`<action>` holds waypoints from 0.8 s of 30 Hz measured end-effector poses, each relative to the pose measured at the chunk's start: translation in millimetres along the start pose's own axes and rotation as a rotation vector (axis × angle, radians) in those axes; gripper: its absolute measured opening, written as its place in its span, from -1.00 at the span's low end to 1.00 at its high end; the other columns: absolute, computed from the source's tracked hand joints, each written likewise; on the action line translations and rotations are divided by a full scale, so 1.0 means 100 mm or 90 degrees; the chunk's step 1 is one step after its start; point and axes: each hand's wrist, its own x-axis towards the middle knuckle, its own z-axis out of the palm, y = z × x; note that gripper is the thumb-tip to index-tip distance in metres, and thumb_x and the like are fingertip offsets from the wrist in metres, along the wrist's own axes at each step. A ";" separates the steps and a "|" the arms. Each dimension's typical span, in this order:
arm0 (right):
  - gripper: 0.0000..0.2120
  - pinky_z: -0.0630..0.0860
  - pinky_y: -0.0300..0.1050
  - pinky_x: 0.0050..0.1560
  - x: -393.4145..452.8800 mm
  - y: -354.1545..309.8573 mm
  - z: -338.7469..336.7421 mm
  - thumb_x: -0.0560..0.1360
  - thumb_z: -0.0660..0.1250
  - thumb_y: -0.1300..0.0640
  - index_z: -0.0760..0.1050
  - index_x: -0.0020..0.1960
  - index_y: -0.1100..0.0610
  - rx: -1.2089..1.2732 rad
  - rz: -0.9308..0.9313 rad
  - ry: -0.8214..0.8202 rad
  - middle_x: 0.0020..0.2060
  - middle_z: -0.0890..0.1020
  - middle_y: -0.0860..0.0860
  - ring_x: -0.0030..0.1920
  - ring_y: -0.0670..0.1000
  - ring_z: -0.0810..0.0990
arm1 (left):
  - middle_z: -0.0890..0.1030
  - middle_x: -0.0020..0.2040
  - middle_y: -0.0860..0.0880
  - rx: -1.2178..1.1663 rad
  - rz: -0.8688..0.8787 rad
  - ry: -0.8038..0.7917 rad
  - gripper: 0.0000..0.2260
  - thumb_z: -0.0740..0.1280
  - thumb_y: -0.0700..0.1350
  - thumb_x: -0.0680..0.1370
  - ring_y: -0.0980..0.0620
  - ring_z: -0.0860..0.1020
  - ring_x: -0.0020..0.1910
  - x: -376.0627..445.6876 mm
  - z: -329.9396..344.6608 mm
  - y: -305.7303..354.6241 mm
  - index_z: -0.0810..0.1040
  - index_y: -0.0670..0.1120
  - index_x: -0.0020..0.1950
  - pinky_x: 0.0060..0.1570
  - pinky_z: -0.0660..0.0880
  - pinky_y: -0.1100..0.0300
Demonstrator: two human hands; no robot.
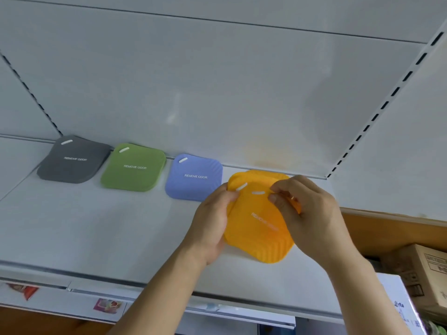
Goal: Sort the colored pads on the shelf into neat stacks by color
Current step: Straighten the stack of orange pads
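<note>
Along the back of the white shelf [96,226] lie a grey stack of pads [72,160], a green stack [134,168] and a blue stack [194,177], each printed "REMOVE ODOR". At the right sits a loose pile of orange pads [258,226], its layers skewed against one another. My left hand [212,223] grips the pile's left edge, thumb on top. My right hand [309,218] holds the pile's right side, with thumb and forefinger pinched at the top pad's upper corner near its white slot.
A slotted upright [387,102] closes the shelf bay on the right, and another runs at the back left. Cardboard boxes [425,269] stand at the lower right. Price labels [108,305] sit along the shelf's front rail.
</note>
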 end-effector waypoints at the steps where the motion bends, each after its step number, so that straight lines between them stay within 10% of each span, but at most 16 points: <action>1: -0.95 0.50 -0.24 -0.11 0.00 0.02 -0.04 0.62 0.42 0.18 0.65 0.04 0.08 0.014 -0.049 -0.010 -0.08 0.61 -0.12 -0.10 -0.09 0.58 | 0.75 0.17 -0.14 -0.004 -0.001 0.000 -0.74 0.28 -0.05 0.67 -0.22 0.68 0.22 0.00 0.00 0.02 0.70 -0.03 0.25 0.27 0.56 -0.22; 19: -0.84 0.55 -0.18 0.08 0.06 -0.01 0.30 0.60 0.44 0.14 0.70 0.17 0.07 0.027 -0.007 0.082 0.14 0.63 -0.02 0.12 -0.02 0.62 | 0.74 0.16 0.01 0.155 0.149 -0.042 -0.71 0.38 0.21 0.59 -0.08 0.68 0.21 -0.04 -0.05 -0.10 0.66 0.10 0.23 0.32 0.54 -0.31; 24: -0.52 0.56 0.08 0.11 0.01 0.50 0.17 0.60 0.31 -0.22 0.55 0.35 0.09 -0.186 0.351 -0.017 0.17 0.62 0.10 0.18 0.20 0.59 | 0.73 0.21 -0.08 0.049 0.163 0.032 -0.69 0.44 0.12 0.59 -0.19 0.63 0.32 0.01 -0.26 0.02 0.69 0.00 0.25 0.39 0.50 -0.31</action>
